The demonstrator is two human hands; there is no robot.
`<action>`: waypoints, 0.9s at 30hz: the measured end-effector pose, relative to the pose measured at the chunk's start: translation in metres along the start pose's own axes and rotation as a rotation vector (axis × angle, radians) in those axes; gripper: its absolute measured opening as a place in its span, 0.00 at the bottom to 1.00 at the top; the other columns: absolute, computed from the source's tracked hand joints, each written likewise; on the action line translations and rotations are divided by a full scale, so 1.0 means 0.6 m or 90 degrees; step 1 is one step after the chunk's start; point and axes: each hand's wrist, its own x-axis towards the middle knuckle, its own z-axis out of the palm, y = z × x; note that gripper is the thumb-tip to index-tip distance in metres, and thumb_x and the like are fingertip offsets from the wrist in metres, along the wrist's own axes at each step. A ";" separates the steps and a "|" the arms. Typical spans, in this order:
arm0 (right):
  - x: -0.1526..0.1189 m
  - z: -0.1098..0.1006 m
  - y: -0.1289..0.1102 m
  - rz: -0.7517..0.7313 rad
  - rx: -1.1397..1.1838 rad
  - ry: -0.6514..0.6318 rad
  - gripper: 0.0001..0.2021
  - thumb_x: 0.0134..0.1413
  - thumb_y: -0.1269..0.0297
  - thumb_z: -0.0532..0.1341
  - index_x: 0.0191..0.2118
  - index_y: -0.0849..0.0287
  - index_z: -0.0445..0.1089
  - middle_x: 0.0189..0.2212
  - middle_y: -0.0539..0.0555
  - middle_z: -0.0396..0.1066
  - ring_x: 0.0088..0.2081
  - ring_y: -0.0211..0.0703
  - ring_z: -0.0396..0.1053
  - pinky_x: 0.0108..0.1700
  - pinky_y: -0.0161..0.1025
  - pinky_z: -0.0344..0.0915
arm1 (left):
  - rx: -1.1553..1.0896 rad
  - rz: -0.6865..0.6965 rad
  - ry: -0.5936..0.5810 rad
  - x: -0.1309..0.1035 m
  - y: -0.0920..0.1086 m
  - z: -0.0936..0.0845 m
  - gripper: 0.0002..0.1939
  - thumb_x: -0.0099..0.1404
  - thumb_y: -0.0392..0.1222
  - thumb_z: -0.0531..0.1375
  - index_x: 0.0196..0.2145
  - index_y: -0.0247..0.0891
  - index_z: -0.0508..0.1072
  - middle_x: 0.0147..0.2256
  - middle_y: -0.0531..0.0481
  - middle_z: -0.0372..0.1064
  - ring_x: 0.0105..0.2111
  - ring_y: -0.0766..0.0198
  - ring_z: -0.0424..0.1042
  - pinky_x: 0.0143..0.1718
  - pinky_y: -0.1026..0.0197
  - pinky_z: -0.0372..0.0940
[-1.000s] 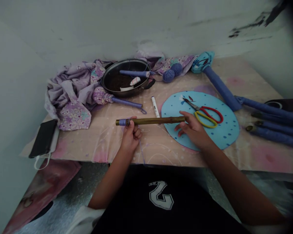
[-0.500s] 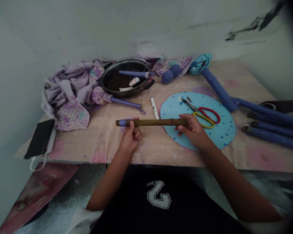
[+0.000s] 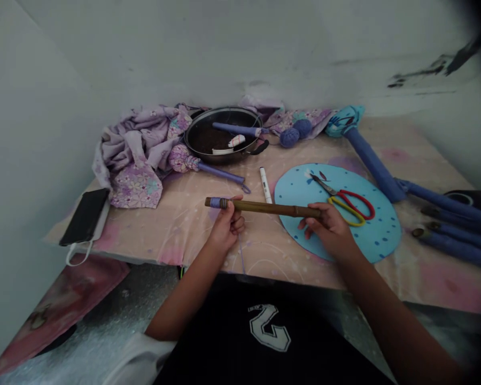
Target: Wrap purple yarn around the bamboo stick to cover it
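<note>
A slim brown bamboo stick (image 3: 272, 208) is held level across the front of the table between both hands. Purple yarn (image 3: 215, 202) is wound round its left end. My left hand (image 3: 226, 227) pinches the stick just beside that winding, and a loose strand hangs from the fingers toward the table's edge. My right hand (image 3: 329, 227) grips the stick's right end, over the blue spotted round sheet (image 3: 299, 187). Scissors (image 3: 347, 205) with red and yellow handles lie on that sheet, close behind my right hand. A white marker (image 3: 265, 185) lies behind the stick.
At the back stands a black pan (image 3: 202, 149) holding a purple-wrapped stick. Floral cloth (image 3: 136, 182) is heaped left of it, and balls of purple yarn (image 3: 289, 137) sit to its right. A phone (image 3: 84, 216) lies at left; several wrapped bamboo poles (image 3: 460, 246) lie at right.
The camera view has shifted, so everything sits further right and slightly lower. The stick now slopes down a little toward its right end; both hands keep the same hold.
</note>
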 end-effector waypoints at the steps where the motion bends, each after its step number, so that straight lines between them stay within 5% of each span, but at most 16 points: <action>1: 0.000 -0.003 0.001 0.011 -0.002 -0.004 0.17 0.51 0.56 0.63 0.44 0.54 0.60 0.25 0.47 0.70 0.22 0.38 0.69 0.23 0.35 0.66 | 0.001 -0.011 -0.010 0.000 0.000 -0.001 0.18 0.55 0.51 0.64 0.40 0.39 0.71 0.17 0.63 0.39 0.13 0.77 0.37 0.13 0.72 0.37; 3: 0.000 -0.007 0.000 0.053 -0.031 -0.010 0.13 0.56 0.52 0.58 0.37 0.56 0.63 0.20 0.47 0.68 0.18 0.36 0.66 0.20 0.34 0.63 | -0.001 -0.024 -0.033 0.001 0.000 -0.002 0.19 0.55 0.51 0.64 0.40 0.38 0.71 0.17 0.63 0.39 0.14 0.77 0.37 0.14 0.72 0.37; 6: 0.003 -0.008 0.000 0.090 -0.076 0.013 0.20 0.59 0.46 0.51 0.28 0.59 0.63 0.15 0.47 0.64 0.13 0.34 0.61 0.15 0.32 0.58 | -0.011 -0.024 -0.053 0.004 -0.003 -0.006 0.20 0.54 0.50 0.65 0.42 0.39 0.70 0.17 0.63 0.39 0.13 0.77 0.37 0.14 0.72 0.37; 11: 0.008 -0.008 0.012 0.007 -0.019 0.019 0.24 0.49 0.52 0.64 0.50 0.54 0.60 0.34 0.52 0.73 0.24 0.40 0.71 0.19 0.35 0.65 | -0.022 -0.026 -0.037 0.008 -0.006 -0.006 0.18 0.55 0.51 0.64 0.41 0.41 0.69 0.17 0.63 0.39 0.13 0.77 0.37 0.13 0.72 0.36; 15: 0.004 -0.011 0.017 0.019 -0.079 0.046 0.14 0.55 0.52 0.58 0.39 0.57 0.66 0.19 0.48 0.69 0.16 0.35 0.63 0.17 0.33 0.61 | -0.001 -0.045 -0.045 0.006 -0.005 -0.004 0.19 0.53 0.51 0.65 0.39 0.39 0.70 0.17 0.63 0.39 0.13 0.77 0.37 0.14 0.72 0.35; 18: 0.002 -0.011 0.013 0.060 -0.101 0.077 0.16 0.58 0.49 0.54 0.31 0.58 0.65 0.12 0.46 0.63 0.12 0.34 0.59 0.14 0.32 0.56 | 0.006 -0.045 -0.045 0.004 -0.006 -0.004 0.20 0.51 0.50 0.67 0.39 0.39 0.70 0.16 0.63 0.39 0.13 0.78 0.36 0.14 0.72 0.35; 24: 0.001 -0.011 0.013 -0.018 -0.023 -0.008 0.20 0.50 0.56 0.64 0.48 0.55 0.62 0.25 0.48 0.71 0.22 0.38 0.69 0.25 0.36 0.67 | -0.043 -0.034 -0.012 0.006 -0.006 -0.007 0.19 0.54 0.51 0.64 0.40 0.40 0.69 0.17 0.63 0.39 0.13 0.77 0.37 0.13 0.72 0.36; 27: -0.004 -0.013 0.017 0.012 -0.051 -0.035 0.13 0.54 0.54 0.60 0.41 0.57 0.64 0.21 0.48 0.69 0.19 0.35 0.65 0.22 0.34 0.63 | -0.042 -0.035 -0.010 0.006 -0.006 -0.008 0.18 0.55 0.52 0.64 0.39 0.39 0.69 0.17 0.63 0.39 0.13 0.77 0.37 0.13 0.71 0.36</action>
